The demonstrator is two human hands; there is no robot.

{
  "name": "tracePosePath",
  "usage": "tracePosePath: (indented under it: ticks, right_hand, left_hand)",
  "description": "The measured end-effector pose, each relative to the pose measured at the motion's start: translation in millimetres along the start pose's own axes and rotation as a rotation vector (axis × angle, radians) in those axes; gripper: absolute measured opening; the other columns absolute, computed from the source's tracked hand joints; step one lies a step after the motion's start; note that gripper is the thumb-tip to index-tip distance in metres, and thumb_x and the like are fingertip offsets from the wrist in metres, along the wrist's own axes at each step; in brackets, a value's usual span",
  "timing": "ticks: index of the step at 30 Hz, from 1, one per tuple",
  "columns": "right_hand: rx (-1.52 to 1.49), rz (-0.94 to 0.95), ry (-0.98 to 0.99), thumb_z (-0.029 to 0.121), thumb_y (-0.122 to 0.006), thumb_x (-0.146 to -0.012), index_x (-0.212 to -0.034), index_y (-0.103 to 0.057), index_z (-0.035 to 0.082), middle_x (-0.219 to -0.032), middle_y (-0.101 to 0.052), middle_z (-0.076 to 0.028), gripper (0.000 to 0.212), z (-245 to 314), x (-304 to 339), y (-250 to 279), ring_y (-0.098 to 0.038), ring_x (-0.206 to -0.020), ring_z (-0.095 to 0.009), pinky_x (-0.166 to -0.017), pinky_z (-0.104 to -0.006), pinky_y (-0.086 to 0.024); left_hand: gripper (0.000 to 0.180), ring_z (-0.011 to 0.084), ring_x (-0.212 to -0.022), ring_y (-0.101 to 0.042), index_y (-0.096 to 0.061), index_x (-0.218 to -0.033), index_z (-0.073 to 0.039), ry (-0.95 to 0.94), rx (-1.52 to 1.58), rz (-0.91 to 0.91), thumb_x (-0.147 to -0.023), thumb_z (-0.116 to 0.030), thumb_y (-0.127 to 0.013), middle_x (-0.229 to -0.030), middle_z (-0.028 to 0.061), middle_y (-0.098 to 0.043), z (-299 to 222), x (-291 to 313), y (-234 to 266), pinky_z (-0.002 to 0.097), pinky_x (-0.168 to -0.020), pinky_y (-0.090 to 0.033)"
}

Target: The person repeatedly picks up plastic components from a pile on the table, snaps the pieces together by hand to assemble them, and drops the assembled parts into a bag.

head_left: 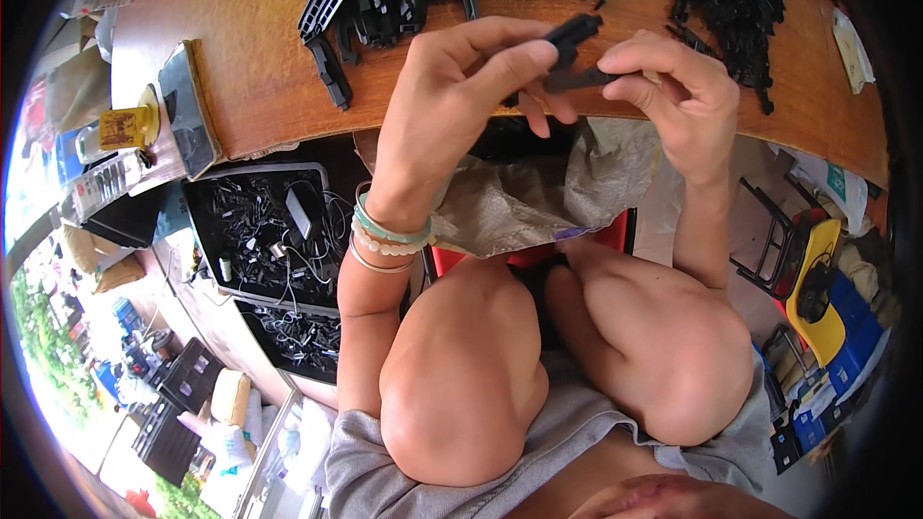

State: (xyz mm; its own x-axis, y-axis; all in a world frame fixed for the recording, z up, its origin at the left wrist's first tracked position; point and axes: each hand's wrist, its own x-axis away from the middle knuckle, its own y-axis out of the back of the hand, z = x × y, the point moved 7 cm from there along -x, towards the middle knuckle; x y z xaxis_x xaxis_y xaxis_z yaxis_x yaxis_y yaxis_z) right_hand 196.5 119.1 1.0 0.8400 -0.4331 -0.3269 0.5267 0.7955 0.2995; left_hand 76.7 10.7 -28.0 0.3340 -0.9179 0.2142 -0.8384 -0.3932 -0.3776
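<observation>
Now the left hand [452, 86] pinches a black part [575, 31] between thumb and fingers, over the near edge of the table [260, 86]. Just beside it, the right hand [685, 96] pinches a thin strip [581, 80] (whether part and strip touch, I cannot tell). Black heaps [726, 0] lie beyond; a crumpled bag [519, 204] sits below.
</observation>
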Motion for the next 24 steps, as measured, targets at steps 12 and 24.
tracePosePath:
  ticks: [12, 24]
  right_hand:
    - [0.109, -0.092, 0.126, -0.009, -0.068, -0.074, -0.09, -0.068, -0.001, -0.082, -0.068, -0.011, 0.017, 9.5, 0.8, -2.5, -0.066, -0.073, -0.018, -0.066, -0.0262, -0.051]
    - [0.324, -0.11, 0.127, 0.002, -0.075, -0.068, -0.1, -0.066, 0.0, -0.098, -0.064, -0.012, 0.033, 26.2, -3.9, 0.7, -0.062, -0.087, -0.024, -0.074, -0.0304, -0.05]
  left_hand:
    - [0.033, 0.036, -0.074, -0.063, -0.059, -0.109, 0.003, -0.344, -0.667, -0.106, -0.079, -0.007, -0.069, -0.086, 0.0214, -0.064, -9.4, 11.4, -20.0, 0.0363, -0.064, -0.05]
    - [0.031, 0.0368, -0.071, -0.064, -0.06, -0.106, 0.001, -0.484, -0.819, -0.104, -0.078, -0.006, -0.07, -0.082, 0.0194, -0.065, -16.1, 17.9, -22.8, 0.0372, -0.06, -0.051]
